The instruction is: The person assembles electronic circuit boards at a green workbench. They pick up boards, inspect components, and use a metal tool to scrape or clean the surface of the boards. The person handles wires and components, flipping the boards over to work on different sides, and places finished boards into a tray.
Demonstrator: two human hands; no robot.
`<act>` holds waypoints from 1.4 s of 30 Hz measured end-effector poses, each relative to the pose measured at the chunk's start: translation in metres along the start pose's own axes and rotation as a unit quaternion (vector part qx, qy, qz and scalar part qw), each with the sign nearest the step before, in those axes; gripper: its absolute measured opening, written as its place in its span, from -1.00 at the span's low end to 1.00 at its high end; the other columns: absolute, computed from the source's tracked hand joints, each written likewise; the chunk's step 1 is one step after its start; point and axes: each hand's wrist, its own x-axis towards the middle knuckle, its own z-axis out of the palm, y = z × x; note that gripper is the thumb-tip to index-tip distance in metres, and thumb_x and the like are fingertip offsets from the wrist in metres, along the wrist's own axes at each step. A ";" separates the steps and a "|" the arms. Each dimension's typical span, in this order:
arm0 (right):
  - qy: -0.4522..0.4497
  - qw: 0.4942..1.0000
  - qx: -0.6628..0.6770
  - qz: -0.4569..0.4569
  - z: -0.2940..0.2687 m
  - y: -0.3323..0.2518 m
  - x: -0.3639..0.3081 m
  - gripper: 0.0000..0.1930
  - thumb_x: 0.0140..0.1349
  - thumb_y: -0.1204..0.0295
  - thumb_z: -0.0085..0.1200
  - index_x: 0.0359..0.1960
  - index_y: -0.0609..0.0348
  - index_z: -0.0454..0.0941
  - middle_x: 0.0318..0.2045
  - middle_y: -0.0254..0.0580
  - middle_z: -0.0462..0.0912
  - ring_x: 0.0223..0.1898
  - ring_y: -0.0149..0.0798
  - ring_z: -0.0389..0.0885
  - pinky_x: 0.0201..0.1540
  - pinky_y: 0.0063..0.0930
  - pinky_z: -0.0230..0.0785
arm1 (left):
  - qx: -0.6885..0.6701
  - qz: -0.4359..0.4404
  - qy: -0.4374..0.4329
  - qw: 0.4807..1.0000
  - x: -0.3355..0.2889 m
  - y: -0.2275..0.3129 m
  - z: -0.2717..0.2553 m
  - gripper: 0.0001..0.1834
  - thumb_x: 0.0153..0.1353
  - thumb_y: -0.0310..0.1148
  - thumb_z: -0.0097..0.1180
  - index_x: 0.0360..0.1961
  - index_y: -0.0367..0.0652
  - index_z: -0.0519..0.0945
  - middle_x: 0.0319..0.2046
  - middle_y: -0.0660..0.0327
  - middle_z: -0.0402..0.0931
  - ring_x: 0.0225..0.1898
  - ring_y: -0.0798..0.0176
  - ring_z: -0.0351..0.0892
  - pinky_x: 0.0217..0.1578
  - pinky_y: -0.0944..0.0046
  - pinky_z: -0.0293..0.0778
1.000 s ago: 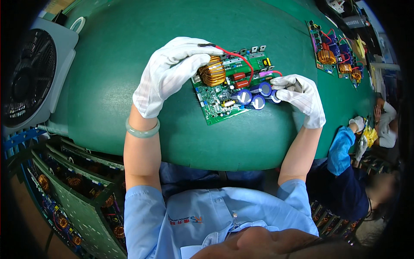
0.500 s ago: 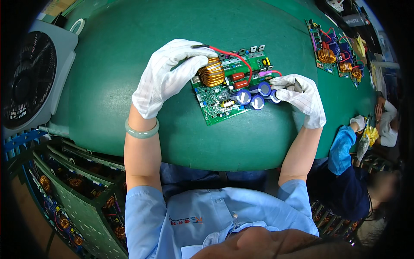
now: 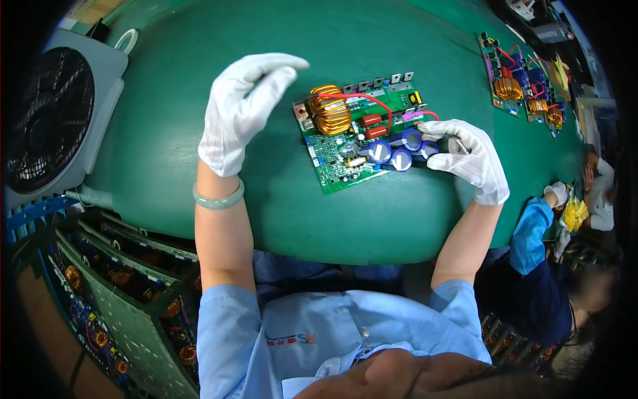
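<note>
A green circuit board point(image 3: 332, 174) lies on the table in front of me, carrying a copper-wound coil point(image 3: 330, 110), dark red capacitors and several blue cylindrical capacitors point(image 3: 401, 159). One red wire point(image 3: 362, 98) curves over the coil; its end rests near the coil's top. My left hand point(image 3: 242, 110), in a white glove, hovers left of the board, touching nothing, with thumb and fingers slightly apart. My right hand point(image 3: 472, 156), also gloved, grips the board's right end beside the blue capacitors, fingers at the upper side and thumb at the lower.
More boards with coils point(image 3: 508, 88) lie at the table's far right. A grey fan point(image 3: 53, 120) stands at the left. Below it, a green rack point(image 3: 126, 312) holds several boards. At right, a co-worker's blue sleeve point(image 3: 528, 233) reaches toward a yellow bundle point(image 3: 575, 214).
My left hand has let go of the red wire and moved off to the left and up. The wire now lies over the coil. My right hand stays at the board's right end.
</note>
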 end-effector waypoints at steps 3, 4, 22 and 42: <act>0.004 1.000 -0.029 0.005 0.002 -0.005 0.000 -0.45 -0.01 0.58 0.47 0.09 0.33 0.60 0.05 -0.13 0.67 0.06 -0.29 0.60 0.06 -0.41 0.53 | -0.045 -0.131 0.194 0.971 0.004 -0.003 -0.005 -0.74 0.38 -0.39 0.11 -0.06 -0.32 0.71 -0.11 0.13 0.70 -0.16 0.35 0.62 -0.10 0.39 0.49; 0.005 0.999 -0.033 0.007 0.002 -0.006 0.000 -0.45 -0.01 0.58 0.47 0.09 0.33 0.60 0.05 -0.13 0.67 0.06 -0.29 0.60 0.06 -0.41 0.53 | -0.052 -0.122 0.259 0.957 0.005 -0.014 -0.009 -0.72 0.38 -0.37 0.11 -0.04 -0.33 0.70 -0.09 0.11 0.70 -0.14 0.33 0.64 -0.10 0.37 0.50; -0.005 0.995 -0.090 -0.044 0.005 -0.006 0.000 -0.39 -0.09 0.58 0.44 0.12 0.23 0.62 -0.01 -0.19 0.67 0.02 -0.35 0.60 0.09 -0.49 0.40 | 0.021 -0.015 -0.111 0.993 -0.001 -0.014 -0.002 -0.78 0.23 -0.52 0.25 -0.08 -0.21 0.69 -0.11 0.18 0.71 -0.07 0.18 0.68 0.02 0.28 0.55; 0.005 0.998 -0.054 -0.032 0.006 -0.007 0.001 -0.38 -0.11 0.64 0.47 0.11 0.11 0.68 -0.21 -0.39 0.63 -0.20 -0.52 0.47 -0.09 -0.60 0.38 | 0.134 0.153 -0.175 0.963 -0.003 0.015 0.039 -0.50 0.07 -0.25 0.40 0.06 -0.09 0.59 0.03 0.01 0.53 0.02 -0.12 0.54 0.05 0.04 0.48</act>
